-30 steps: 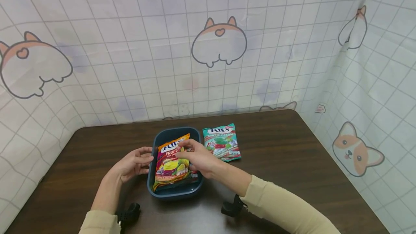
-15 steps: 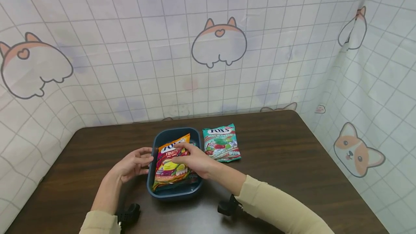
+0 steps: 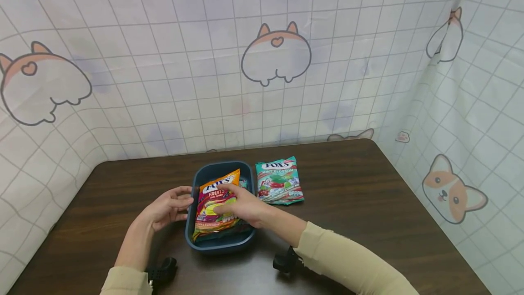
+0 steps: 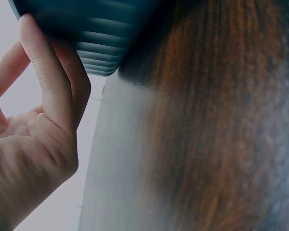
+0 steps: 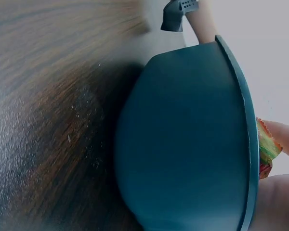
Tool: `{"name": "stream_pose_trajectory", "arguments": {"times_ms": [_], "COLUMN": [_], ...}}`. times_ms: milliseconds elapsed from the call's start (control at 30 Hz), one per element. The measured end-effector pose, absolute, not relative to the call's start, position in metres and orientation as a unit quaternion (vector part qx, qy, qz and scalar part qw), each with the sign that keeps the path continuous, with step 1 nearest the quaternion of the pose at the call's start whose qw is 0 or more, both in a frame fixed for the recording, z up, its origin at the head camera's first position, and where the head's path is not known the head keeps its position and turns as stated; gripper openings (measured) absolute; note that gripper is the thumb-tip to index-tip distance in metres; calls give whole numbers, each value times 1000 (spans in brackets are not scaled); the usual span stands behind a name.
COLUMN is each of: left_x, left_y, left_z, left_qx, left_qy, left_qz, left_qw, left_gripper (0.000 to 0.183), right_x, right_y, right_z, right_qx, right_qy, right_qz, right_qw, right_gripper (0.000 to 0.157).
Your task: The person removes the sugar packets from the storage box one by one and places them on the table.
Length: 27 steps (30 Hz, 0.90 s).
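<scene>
A dark blue plastic tub [image 3: 221, 247] stands on the table. Inside lies an orange and purple bag of Fox's fruit candy [image 3: 208, 224]. Part of a teal packet [image 3: 243, 183] shows beneath it. My right hand [image 3: 247, 206] rests over the bag's right half, thumb and index finger spread on its face; its other fingers are hidden. A corner of the candy bag [image 5: 269, 147] peeks above the rim in the right wrist view. My left hand [image 3: 169, 205] touches the tub's left wall with loosely bent fingers [image 4: 50, 77].
A teal bag of Fox's mint candy [image 3: 280, 181] lies flat just right of the tub. The dark wood table [image 3: 348, 195] ends at a white grid-patterned cloth [image 3: 196, 104] behind and at both sides.
My right hand has shifted slightly left and down over the fruit candy bag, its thumb now further across it. The left hand, tub and mint candy bag have stayed in place.
</scene>
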State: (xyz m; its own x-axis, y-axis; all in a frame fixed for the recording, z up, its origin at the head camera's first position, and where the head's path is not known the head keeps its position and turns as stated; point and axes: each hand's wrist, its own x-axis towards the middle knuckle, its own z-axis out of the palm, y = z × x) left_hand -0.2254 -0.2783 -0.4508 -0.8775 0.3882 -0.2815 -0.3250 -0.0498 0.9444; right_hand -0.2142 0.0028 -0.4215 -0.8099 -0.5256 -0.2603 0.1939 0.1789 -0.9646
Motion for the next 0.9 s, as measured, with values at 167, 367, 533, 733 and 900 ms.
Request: {"name": "stream_pose_trajectory", "arguments": {"times_ms": [167, 367, 533, 733, 900], "left_x": [-226, -225, -225, -225, -224], "left_y": [-279, -280, -279, -279, -279], "left_z": [-450, -450, -450, -450, -449], "left_qx": [30, 30, 29, 29, 27], "left_qy": [643, 643, 644, 645, 646], "left_qz": [724, 723, 722, 721, 720], "left_qw": [248, 250, 251, 252, 251], "left_gripper": [40, 41, 42, 41, 41], "right_x": [-215, -212, -210, -208, -206], "right_y": [2, 1, 1, 1, 2], "right_z": [-422, -421, -420, -419, -418], "right_qx": [-136, -160, -161, -159, -153], "right_qy": [735, 763, 772, 777, 765], "right_qz": [-606, -575, -567, -566, -582], "right_qw": [272, 247, 237, 226, 229], "right_gripper": [64, 68, 68, 67, 66]}}
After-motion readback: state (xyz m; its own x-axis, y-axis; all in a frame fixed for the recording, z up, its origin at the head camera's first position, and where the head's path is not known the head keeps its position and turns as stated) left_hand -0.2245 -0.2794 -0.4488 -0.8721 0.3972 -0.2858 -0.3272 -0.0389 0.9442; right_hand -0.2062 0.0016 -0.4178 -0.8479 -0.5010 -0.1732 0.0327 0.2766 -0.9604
